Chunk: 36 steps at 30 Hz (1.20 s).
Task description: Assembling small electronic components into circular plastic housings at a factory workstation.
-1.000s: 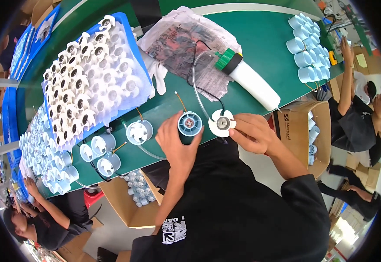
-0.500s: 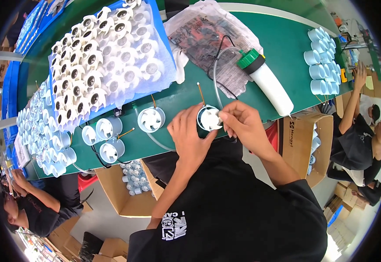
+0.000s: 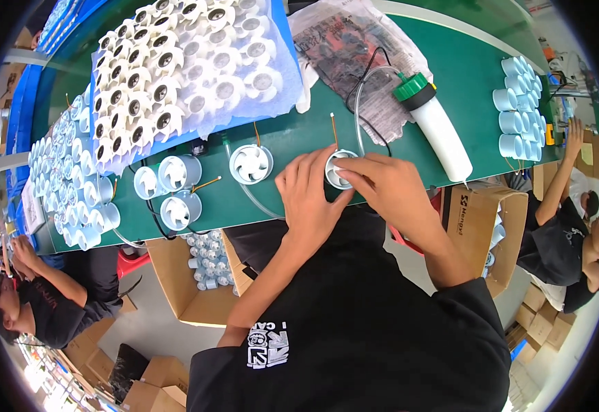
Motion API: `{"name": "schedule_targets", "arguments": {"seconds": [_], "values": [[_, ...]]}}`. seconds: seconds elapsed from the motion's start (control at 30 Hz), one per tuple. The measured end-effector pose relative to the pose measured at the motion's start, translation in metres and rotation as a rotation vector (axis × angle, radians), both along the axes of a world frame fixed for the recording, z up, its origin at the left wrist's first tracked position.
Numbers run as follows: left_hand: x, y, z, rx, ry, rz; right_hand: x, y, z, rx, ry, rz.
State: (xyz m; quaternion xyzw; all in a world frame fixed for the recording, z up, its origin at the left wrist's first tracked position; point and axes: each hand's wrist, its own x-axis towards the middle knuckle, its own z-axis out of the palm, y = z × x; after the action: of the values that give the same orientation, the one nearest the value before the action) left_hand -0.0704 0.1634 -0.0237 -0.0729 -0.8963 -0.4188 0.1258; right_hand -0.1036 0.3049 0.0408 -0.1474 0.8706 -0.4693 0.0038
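A light-blue round fan housing with a white impeller inside sits at the table's near edge, its open face up. One orange wire lead stands out from its far side. My left hand is closed round the housing's left side. My right hand reaches over the rim, its thumb and fingers bent together on the impeller; the fingertips are partly hidden. To the left stands another housing with an impeller, and beyond it a group of three similar fan units.
A blue tray of white impellers on a thin sheet lies at the back left. Many light-blue housings crowd the left end; more stand right. A green-capped white cartridge with tubing lies at right. Open cartons flank me.
My right hand has moved from beside the housing's right rim to over the impeller. My left hand keeps its hold. The whole view has shifted slightly.
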Motion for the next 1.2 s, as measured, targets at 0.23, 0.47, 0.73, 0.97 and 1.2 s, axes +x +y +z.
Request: {"name": "schedule_targets", "arguments": {"seconds": [0.23, 0.47, 0.73, 0.97, 1.2], "values": [[0.001, -0.002, 0.003, -0.026, -0.022, 0.008, 0.000, -0.001, 0.015, 0.062, 0.175, -0.111], [0.005, -0.003, 0.010, 0.044, -0.043, -0.043, 0.032, 0.003, -0.015, -0.218, -0.240, -0.370], [0.028, -0.054, 0.072, -0.152, -0.030, 0.145, 0.029, -0.017, -0.024, -0.256, -0.425, -0.215], [0.003, -0.074, 0.067, -0.374, 0.018, 0.355, 0.017, -0.053, -0.029, -0.289, -0.422, -0.016], [-0.011, -0.045, 0.076, -0.756, -0.214, 0.300, 0.025, -0.044, -0.059, -0.434, -0.329, 0.033]]}}
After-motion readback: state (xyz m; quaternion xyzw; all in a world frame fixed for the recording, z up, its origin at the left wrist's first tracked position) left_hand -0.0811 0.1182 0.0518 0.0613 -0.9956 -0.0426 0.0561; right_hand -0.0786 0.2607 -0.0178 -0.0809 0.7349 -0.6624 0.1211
